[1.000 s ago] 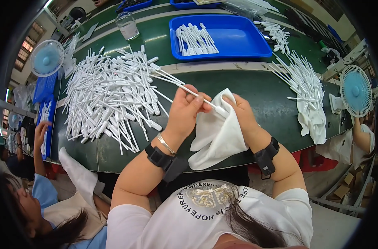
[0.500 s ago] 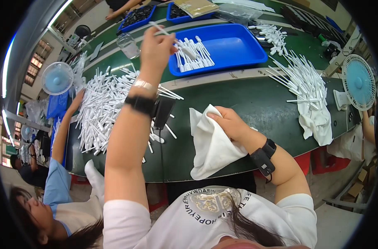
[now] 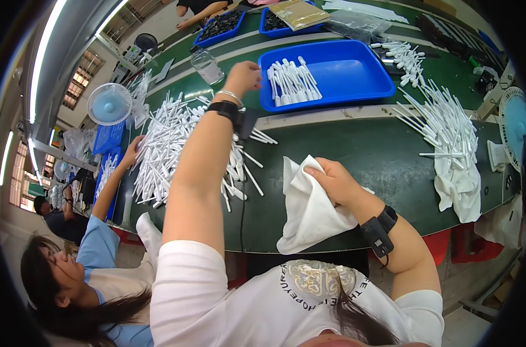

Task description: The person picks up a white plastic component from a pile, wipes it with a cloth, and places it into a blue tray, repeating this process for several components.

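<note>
White cloth (image 3: 309,211) under right hand (image 3: 338,182)

One head-worn fisheye view looks steeply down and forward from above the person's chest. The green table (image 3: 355,150) fills the middle, close below; its straight edges bow toward the rim. Both forearms enter from the lower edge. Black corners ring the picture. There is no second view.
</note>
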